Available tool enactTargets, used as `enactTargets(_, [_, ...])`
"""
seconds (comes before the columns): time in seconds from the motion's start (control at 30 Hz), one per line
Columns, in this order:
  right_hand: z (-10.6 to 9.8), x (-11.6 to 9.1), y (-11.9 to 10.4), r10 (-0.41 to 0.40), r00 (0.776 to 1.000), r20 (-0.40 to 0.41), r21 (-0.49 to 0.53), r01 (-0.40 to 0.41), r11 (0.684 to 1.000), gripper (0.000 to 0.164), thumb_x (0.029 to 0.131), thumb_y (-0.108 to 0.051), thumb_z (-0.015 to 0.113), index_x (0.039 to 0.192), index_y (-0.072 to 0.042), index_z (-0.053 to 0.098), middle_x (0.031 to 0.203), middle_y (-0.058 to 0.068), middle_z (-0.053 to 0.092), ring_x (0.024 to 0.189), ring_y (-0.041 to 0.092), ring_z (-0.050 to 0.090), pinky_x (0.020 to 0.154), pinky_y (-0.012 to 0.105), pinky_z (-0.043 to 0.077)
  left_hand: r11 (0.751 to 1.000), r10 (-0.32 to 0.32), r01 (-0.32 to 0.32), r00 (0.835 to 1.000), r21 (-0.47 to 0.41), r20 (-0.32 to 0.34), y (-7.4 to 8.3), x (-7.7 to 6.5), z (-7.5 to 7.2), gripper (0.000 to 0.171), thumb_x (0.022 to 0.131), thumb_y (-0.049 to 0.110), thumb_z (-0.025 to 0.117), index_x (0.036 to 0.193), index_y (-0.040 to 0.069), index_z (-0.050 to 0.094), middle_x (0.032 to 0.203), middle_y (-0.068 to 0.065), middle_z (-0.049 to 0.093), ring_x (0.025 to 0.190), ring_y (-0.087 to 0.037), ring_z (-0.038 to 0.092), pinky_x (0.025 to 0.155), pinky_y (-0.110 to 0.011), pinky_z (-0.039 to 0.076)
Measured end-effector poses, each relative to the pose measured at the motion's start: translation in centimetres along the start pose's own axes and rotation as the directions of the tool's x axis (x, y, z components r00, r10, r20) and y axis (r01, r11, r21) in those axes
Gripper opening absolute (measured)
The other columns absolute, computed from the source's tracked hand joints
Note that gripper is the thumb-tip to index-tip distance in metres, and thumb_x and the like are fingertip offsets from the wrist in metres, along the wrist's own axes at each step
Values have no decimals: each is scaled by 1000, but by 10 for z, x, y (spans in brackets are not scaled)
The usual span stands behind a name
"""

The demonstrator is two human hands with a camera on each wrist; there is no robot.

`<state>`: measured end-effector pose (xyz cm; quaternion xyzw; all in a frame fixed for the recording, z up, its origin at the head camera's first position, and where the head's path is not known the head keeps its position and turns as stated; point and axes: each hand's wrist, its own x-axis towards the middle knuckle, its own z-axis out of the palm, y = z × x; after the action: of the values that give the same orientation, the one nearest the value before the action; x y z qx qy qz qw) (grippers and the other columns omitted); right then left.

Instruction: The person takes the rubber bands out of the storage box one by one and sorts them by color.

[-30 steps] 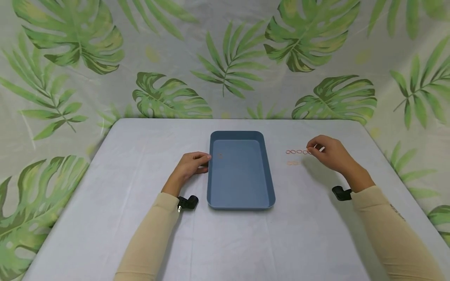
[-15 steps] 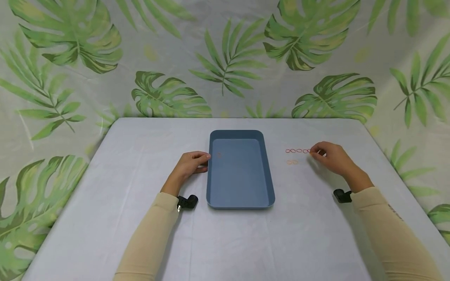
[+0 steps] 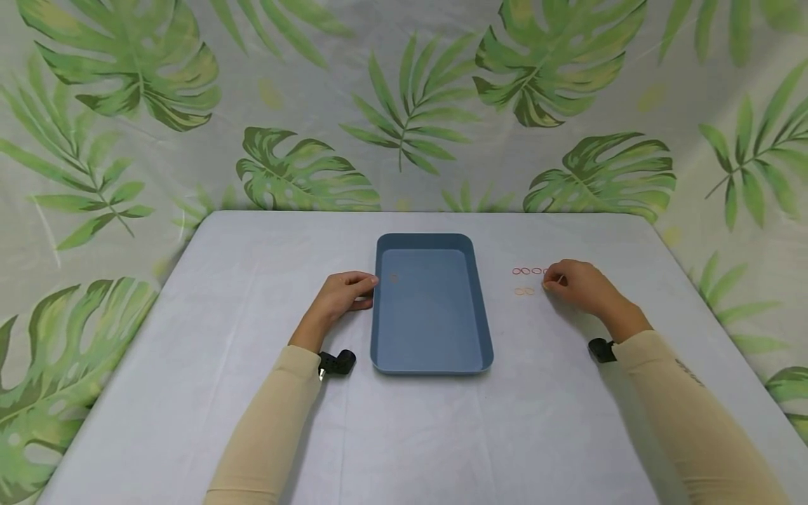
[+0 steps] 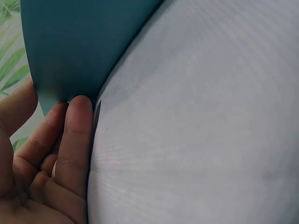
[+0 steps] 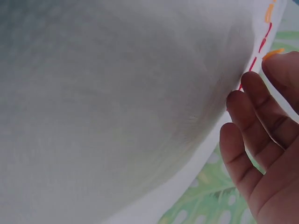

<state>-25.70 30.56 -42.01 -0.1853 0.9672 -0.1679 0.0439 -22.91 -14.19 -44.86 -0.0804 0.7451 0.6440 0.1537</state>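
Observation:
The blue rectangular tray [image 3: 429,315] lies in the middle of the table. My left hand [image 3: 346,293] grips its left side, with the thumb at the rim and the other fingers against the outer wall [image 4: 79,42]. To the right of the tray, my right hand [image 3: 582,286] pinches a small orange rubber band [image 5: 273,53] at the thumb tip. Close to its fingertips lies a row of several thin red rubber bands [image 3: 526,271], its right end hidden behind the hand. Nearer to me is a short row of orange rubber bands [image 3: 520,291].
Small brownish-orange rings [image 3: 394,278] lie inside the tray near its left wall. The white tablecloth [image 3: 429,435] covers the table. Behind it hangs a leaf-printed cloth [image 3: 404,105]. A black wrist camera [image 3: 341,362] sits on my left wrist, another [image 3: 602,349] on my right.
My right hand draws back slightly from the red row's right end, then shifts left and toward me, beside the orange row. My left hand and the tray stay in place.

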Motion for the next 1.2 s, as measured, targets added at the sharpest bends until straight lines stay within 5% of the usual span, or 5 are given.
enactTargets(0.73, [4,6,-7,3,1000,1,-71,-3,997,8,92,-12,67,92,-4,71,91,12,67,84,26,62,74,44,52,1000,8,-8,1000,-7,3,2,-1,-3,34,97,22,66,124,1,67,119,-11,64,94,-8,66,83,-24,62])
enactTargets(1.07, [-1,1,-2,56,998,29,43,-57,997,13,96,-15,64,101,-4,70,101,16,69,91,30,62,78,44,52,1000,22,-22,1000,3,9,1,-1,-1,36,97,23,66,125,0,66,118,-12,64,93,-10,66,83,-24,62])
enactTargets(1.2, [-7,-3,-8,10,999,-39,91,-6,996,16,97,-13,62,107,-3,69,106,18,69,93,31,63,77,42,53,1000,19,-19,1000,4,6,1,-1,-1,36,97,23,66,125,0,66,118,-12,64,92,-9,67,83,-24,62])
